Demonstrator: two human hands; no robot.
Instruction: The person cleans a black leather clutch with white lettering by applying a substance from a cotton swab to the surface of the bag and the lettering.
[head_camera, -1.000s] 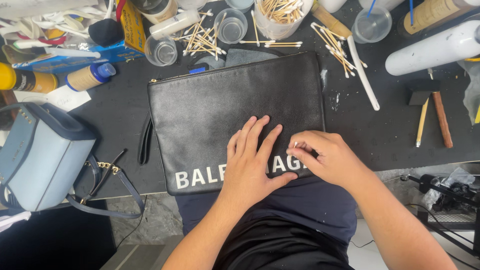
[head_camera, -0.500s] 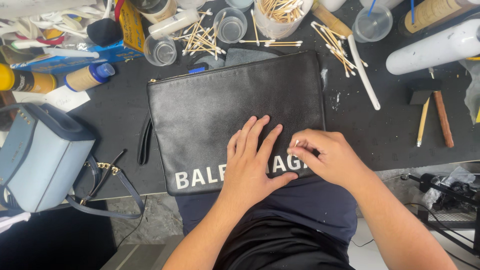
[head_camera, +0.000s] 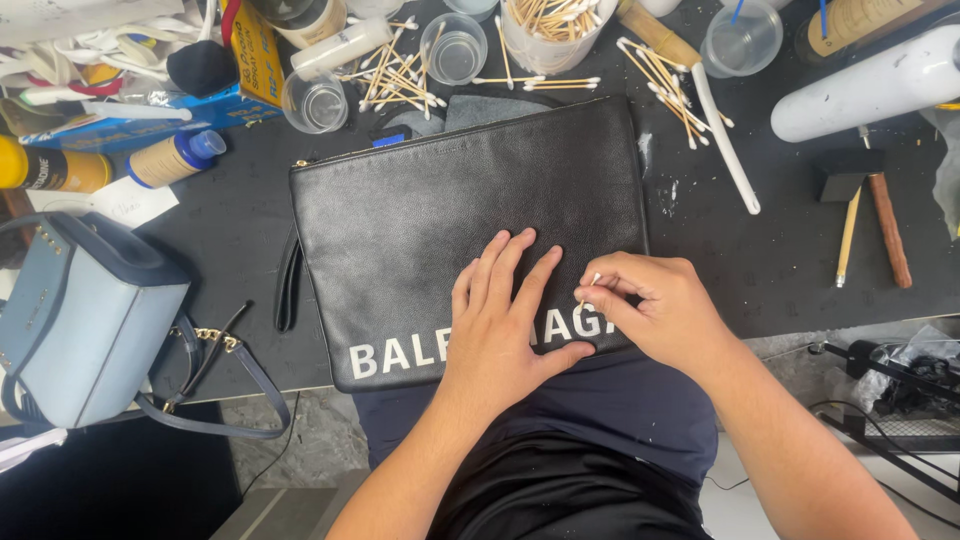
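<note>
A flat black leather pouch (head_camera: 440, 210) with white lettering along its near edge lies on the dark worktable (head_camera: 240, 230). My left hand (head_camera: 500, 325) presses flat on the pouch, fingers spread over the lettering. My right hand (head_camera: 650, 305) pinches a cotton swab (head_camera: 588, 291), its tip touching the white letters near the pouch's right lower corner.
A light blue handbag (head_camera: 75, 320) with a dark strap sits at the left edge. Loose cotton swabs (head_camera: 400, 70), clear cups (head_camera: 455, 48), bottles and a white cylinder (head_camera: 870, 85) crowd the back. A small foam brush (head_camera: 848, 215) and a brown stick lie at right.
</note>
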